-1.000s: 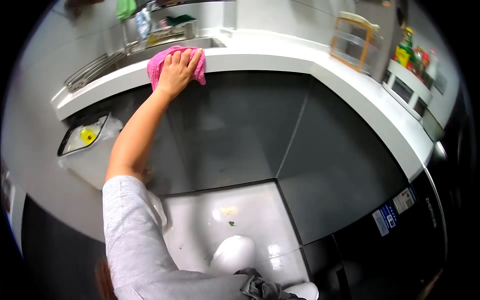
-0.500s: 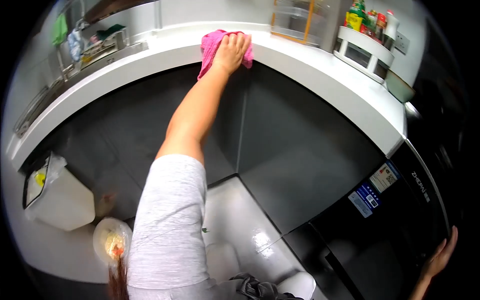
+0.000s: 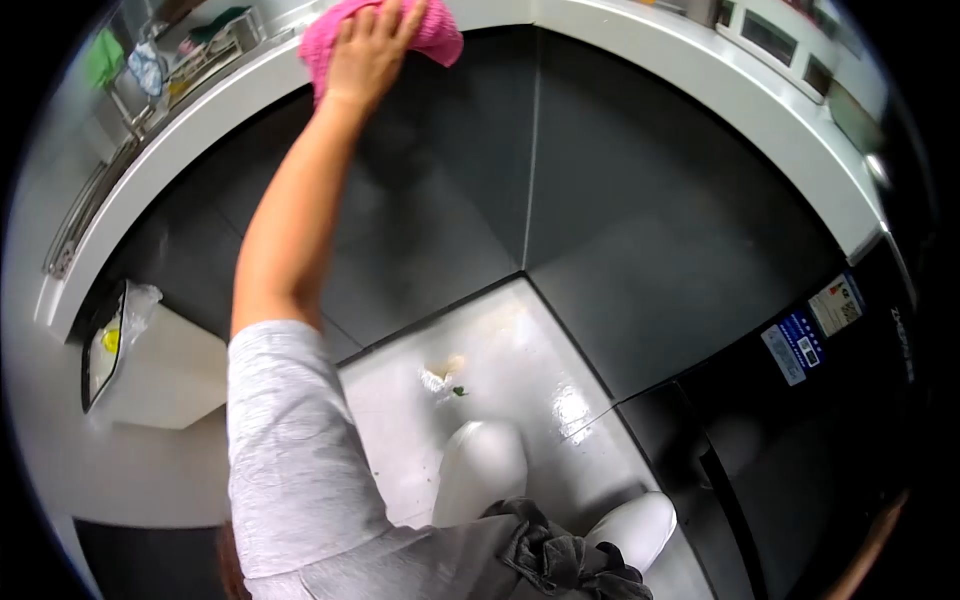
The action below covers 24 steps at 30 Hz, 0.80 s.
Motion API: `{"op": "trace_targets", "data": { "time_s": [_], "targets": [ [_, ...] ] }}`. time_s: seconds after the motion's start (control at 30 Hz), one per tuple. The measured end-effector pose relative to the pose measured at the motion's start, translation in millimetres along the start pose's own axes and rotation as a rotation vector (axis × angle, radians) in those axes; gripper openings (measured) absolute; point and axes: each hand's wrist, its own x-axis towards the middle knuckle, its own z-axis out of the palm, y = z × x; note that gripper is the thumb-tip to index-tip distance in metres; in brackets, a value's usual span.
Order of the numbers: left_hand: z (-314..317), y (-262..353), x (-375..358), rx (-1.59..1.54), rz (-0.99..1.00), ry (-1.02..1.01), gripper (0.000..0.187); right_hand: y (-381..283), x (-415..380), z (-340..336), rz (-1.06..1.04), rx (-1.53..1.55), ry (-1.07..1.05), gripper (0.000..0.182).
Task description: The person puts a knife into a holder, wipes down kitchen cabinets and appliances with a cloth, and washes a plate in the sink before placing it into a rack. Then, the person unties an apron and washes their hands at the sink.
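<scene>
My left hand (image 3: 365, 62) presses on a bright pink cloth (image 3: 437, 38), fingers spread over its top. The cloth lies at the white countertop edge (image 3: 680, 55) and partly hangs over the front, above the dark cabinet doors (image 3: 640, 190). My left arm, in a grey sleeve, is stretched far forward. At the right rim of the view, a blurred sliver of my right arm or hand (image 3: 880, 535) shows beside the black appliance (image 3: 800, 430); its fingers cannot be made out.
On the left are a sink with a rack (image 3: 205, 65) and a pale bin (image 3: 165, 370) with a liner. A white shelf (image 3: 770, 40) and a bowl (image 3: 855, 122) stand on the right counter. Scraps and wet shine mark the floor (image 3: 500, 340) near my white shoes.
My left hand and the cloth have moved left along the counter edge, away from the corner. The view has tipped downward, showing more floor. My right hand has mostly left the view.
</scene>
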Motion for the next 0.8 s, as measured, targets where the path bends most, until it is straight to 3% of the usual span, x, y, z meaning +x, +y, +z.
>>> {"op": "trace_targets", "data": {
  "time_s": [0.03, 0.1, 0.13, 0.23, 0.27, 0.3, 0.37, 0.4, 0.5, 0.57, 0.6, 0.63, 0.7, 0.73, 0.8],
  "targets": [
    [-6, -19, -15, 0.128, 0.013, -0.072, 0.058, -28, 23, -14, -0.075, -0.027, 0.068, 0.049],
    [-14, -59, -53, 0.087, -0.052, -0.205, 0.061, -50, 45, -23, -0.151, -0.031, 0.139, 0.053],
    [-16, -80, -73, 0.231, -0.018, 0.038, 0.059, -50, 45, -23, -0.158, -0.02, 0.144, 0.053],
    [-22, -132, -132, 0.2, -0.158, 0.043, 0.06, -60, 43, -29, -0.127, -0.003, 0.084, 0.05],
    [-29, -132, -142, 0.147, -0.233, 0.024, 0.06, -61, 49, -25, -0.184, -0.079, 0.196, 0.047],
    [-35, -131, -149, 0.094, -0.309, 0.011, 0.06, -62, 53, -21, -0.237, -0.158, 0.309, 0.046],
    [-29, -121, -162, 0.029, -0.228, 0.1, 0.061, -67, 56, -22, -0.227, -0.166, 0.313, 0.048],
    [-19, -116, -165, -0.171, -0.201, 0.087, 0.06, -67, 56, -22, -0.229, -0.176, 0.302, 0.049],
    [4, -83, -162, 0.122, -0.347, -0.03, 0.058, -63, 55, -21, -0.258, -0.172, 0.29, 0.049],
    [1, -59, -158, 0.022, -0.222, -0.456, 0.063, -65, 53, -21, -0.254, -0.163, 0.269, 0.048],
    [20, -50, -163, -0.069, -0.061, -0.219, 0.062, -68, 54, -21, -0.244, -0.149, 0.261, 0.048],
    [23, -46, -169, -0.209, -0.232, -0.409, 0.056, -70, 56, -23, -0.254, -0.151, 0.259, 0.048],
    [32, -33, -186, -0.197, -0.037, -0.36, 0.05, -77, 56, -26, -0.233, -0.057, 0.176, 0.049],
    [40, -23, -192, -0.555, -0.14, -0.512, 0.047, -72, 52, -20, -0.233, -0.103, 0.246, 0.052],
    [35, 15, -215, -0.828, -0.11, -0.648, 0.049, -71, 49, -20, -0.237, -0.07, 0.214, 0.055]
  ]
}}
